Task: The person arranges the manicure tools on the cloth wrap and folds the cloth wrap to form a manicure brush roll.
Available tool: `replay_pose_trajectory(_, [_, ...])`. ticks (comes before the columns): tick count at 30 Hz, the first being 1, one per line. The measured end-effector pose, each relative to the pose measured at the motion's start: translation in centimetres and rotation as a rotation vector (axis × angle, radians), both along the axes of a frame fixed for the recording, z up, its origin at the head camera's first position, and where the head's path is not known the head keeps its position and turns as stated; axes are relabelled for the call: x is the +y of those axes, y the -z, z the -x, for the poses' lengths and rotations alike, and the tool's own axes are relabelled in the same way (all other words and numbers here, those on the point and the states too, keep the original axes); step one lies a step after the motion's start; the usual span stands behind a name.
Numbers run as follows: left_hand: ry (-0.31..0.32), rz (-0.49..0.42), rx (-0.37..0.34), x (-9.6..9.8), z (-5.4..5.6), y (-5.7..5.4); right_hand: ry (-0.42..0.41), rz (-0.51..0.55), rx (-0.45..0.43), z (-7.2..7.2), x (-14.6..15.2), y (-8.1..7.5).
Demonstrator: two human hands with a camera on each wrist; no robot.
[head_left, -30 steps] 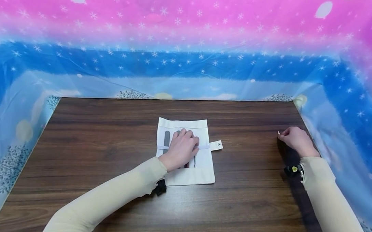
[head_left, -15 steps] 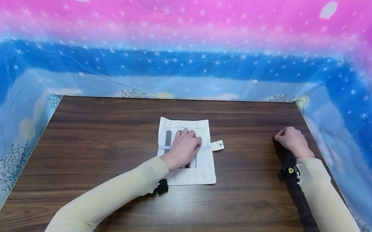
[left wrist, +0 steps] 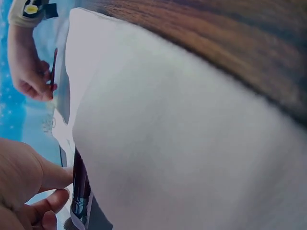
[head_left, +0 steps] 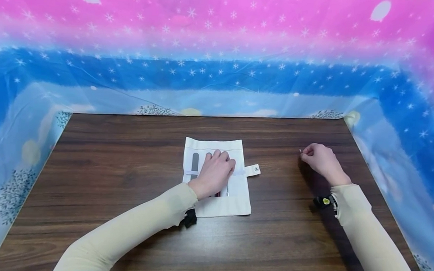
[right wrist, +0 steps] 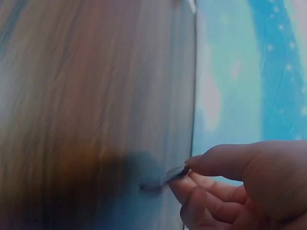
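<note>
An off-white fabric tool pouch [head_left: 221,207] lies unfolded on the table, a pale elastic band [head_left: 191,173] across its middle. My left hand [head_left: 215,171] rests over its tools, fingers bent loosely. In the left wrist view, the thumb touches a dark-handled brush [left wrist: 79,177] at the pocket edge. A grey rounded strip [head_left: 195,160] stays visible left of that hand. Above the table to the right, my right hand [head_left: 321,161] pinches a thin dark red stick-like tool [left wrist: 53,67] between thumb and fingers. Motion blurs this tool in the right wrist view.
A short strap with a metal snap [head_left: 253,170] sticks out from the pouch's right side. Wood-grain tabletop [head_left: 123,156] surrounds the pouch. Snowflake-patterned cloth [head_left: 204,75] hangs along the back and both sides of the table.
My right hand has moved left from the table's right edge toward the pouch, still pinching the thin tool. The left hand has stayed on the pouch.
</note>
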State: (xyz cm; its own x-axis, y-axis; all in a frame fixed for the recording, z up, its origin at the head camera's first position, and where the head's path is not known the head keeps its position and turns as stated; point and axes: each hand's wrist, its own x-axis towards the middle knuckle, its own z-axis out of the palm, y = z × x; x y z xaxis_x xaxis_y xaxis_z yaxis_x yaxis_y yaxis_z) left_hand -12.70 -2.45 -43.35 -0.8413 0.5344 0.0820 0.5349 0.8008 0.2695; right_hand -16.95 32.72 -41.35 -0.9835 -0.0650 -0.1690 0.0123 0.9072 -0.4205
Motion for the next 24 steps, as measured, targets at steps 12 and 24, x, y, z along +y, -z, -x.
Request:
replay_pose_trajectory(12, [-0.013,-0.01,0.009,-0.1,-0.2,0.2,-0.116,0.092,-0.036,0.5,-6.4,-2.0])
replay_pose_trajectory(24, [-0.016,-0.038,0.002,-0.6,-0.5,0.2,-0.145,0.248,-0.058,2.0,-11.6,-2.7])
